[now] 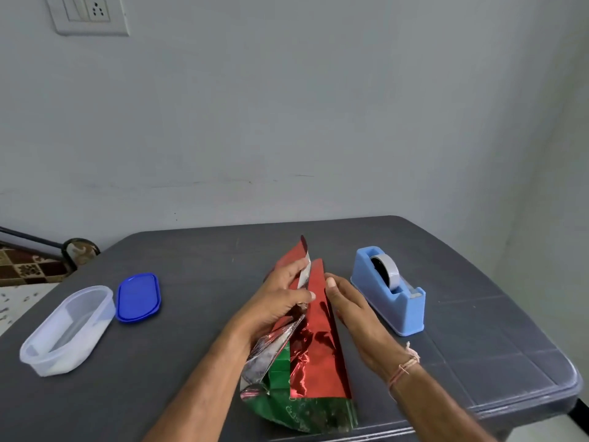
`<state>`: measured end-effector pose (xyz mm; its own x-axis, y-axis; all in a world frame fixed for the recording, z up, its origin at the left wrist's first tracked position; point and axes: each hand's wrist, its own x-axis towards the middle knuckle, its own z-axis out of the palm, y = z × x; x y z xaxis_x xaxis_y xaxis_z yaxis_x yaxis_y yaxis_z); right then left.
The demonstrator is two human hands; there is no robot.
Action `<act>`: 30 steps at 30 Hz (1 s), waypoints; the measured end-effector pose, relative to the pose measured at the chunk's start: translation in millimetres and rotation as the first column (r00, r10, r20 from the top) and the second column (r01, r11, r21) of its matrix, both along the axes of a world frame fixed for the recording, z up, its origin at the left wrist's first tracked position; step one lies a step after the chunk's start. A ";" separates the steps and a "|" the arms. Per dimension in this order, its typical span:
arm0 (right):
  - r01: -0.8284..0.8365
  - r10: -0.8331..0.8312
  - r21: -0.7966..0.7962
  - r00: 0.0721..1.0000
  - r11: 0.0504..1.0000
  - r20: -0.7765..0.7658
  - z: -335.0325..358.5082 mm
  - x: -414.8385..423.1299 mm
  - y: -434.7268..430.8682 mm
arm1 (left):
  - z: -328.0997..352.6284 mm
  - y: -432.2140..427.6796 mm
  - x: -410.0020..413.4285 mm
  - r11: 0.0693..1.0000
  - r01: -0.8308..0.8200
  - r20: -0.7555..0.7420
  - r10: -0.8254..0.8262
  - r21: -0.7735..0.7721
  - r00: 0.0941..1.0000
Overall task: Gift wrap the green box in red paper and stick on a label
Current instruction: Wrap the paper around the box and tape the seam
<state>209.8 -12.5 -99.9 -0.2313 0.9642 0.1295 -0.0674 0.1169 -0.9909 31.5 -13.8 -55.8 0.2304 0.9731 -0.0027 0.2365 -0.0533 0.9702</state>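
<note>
The green box (pixel 279 374) lies on the dark table (pixel 191 362), mostly covered by shiny red paper (pixel 318 339) with a silver underside. Only a strip of green shows near the front, and the paper's near end reflects green. My left hand (pixel 280 298) grips a raised flap of the paper from the left side, fingers pinched on its edge. My right hand (pixel 350 311) presses flat against the right side of the wrapped box, thumb on the red fold. No label is visible.
A light blue tape dispenser (pixel 390 296) with a roll of tape stands right of the box. A clear plastic container (pixel 68 330) and its blue lid (pixel 137 297) lie at the left. The table's rounded edge runs along the front right. A wall stands behind.
</note>
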 end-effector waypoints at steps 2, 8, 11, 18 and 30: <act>0.103 -0.109 0.075 0.991 0.992 0.078 -2.4 2.1 1.2 | -3.4 2.4 -0.4 1.000 -0.015 0.014 0.014 0.001 1.000; 0.039 -0.057 0.103 0.983 0.994 0.175 -4.1 5.3 -2.1 | -7.1 6.9 3.2 0.999 -0.043 0.008 0.043 0.028 0.999; 0.142 -0.173 0.169 0.968 0.975 0.184 0.6 6.8 -2.3 | -14.1 11.8 11.3 1.000 -0.014 0.038 0.014 -0.004 0.999; 0.202 -0.182 -0.113 0.969 0.973 0.165 15.5 9.0 3.3 | -19.3 14.0 32.2 0.996 -0.024 -0.015 0.023 -0.081 1.000; 0.157 -0.094 -0.238 0.962 0.958 0.255 17.2 3.3 27.1 | -8.8 -0.4 18.3 0.996 0.060 -0.050 -0.064 -0.073 0.997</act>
